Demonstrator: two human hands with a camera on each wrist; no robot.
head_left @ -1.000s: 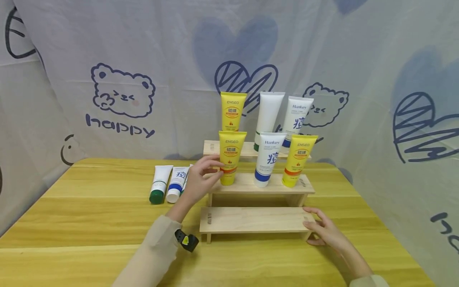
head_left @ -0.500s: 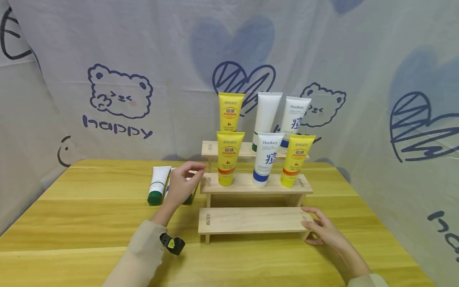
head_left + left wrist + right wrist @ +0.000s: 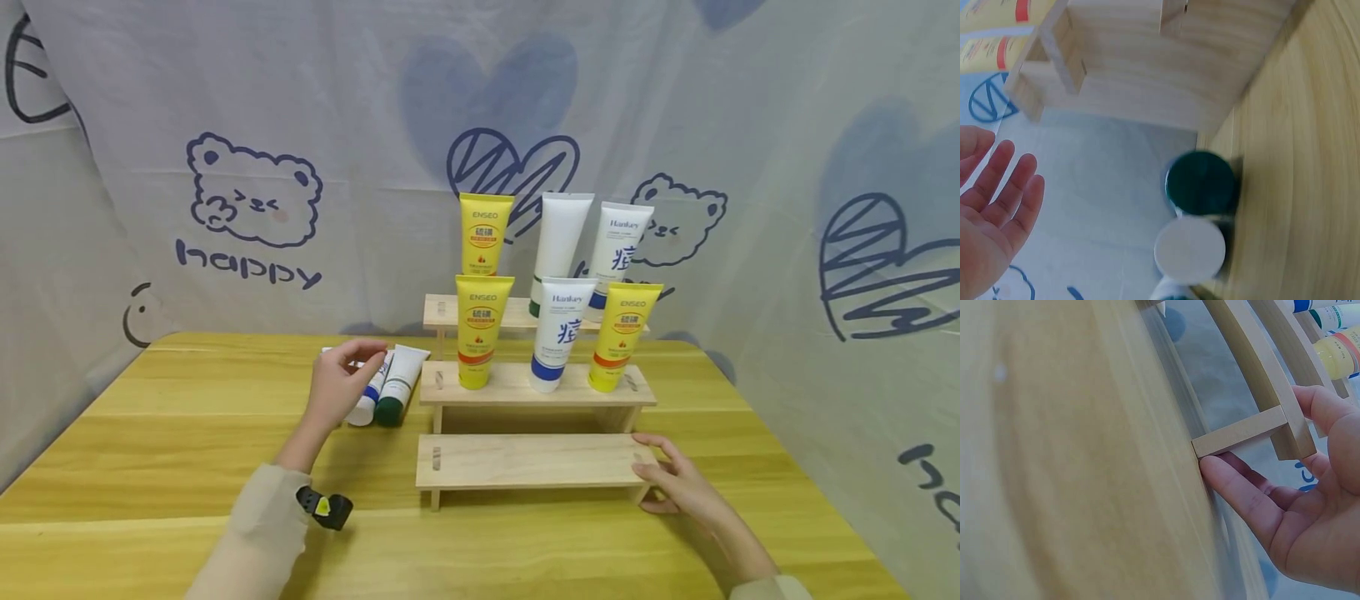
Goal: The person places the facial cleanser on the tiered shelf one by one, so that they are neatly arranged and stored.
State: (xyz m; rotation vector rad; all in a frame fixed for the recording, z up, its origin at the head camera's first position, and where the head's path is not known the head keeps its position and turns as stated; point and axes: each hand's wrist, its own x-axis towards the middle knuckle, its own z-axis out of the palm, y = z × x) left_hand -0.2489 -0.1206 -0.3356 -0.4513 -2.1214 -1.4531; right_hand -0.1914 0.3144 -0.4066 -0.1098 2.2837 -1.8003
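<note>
In the head view my left hand (image 3: 337,383) hovers over the tubes lying left of the stand, fingers loosely bent and holding nothing. Beside it lie a white tube with a green cap (image 3: 405,375) and a white-and-blue tube (image 3: 369,398), partly covered by the hand; another tube is mostly hidden behind it. The left wrist view shows the green cap (image 3: 1200,183) and white cap (image 3: 1190,250) apart from the fingers (image 3: 1013,187). My right hand (image 3: 682,483) grips the right end of the lowest step of the wooden tiered stand (image 3: 525,460), fingertips at its leg (image 3: 1241,432).
On the middle step stand two yellow tubes (image 3: 483,329) and a white-and-blue tube (image 3: 561,333). Behind them, the top step carries a yellow tube (image 3: 486,233), a white tube (image 3: 564,233) and another white-and-blue one (image 3: 621,242). A printed curtain (image 3: 360,208) hangs behind the table (image 3: 187,467).
My left hand has let go of the front left yellow tube, which stays upright on the middle step, and has moved left over the lying tubes. The right hand keeps its place.
</note>
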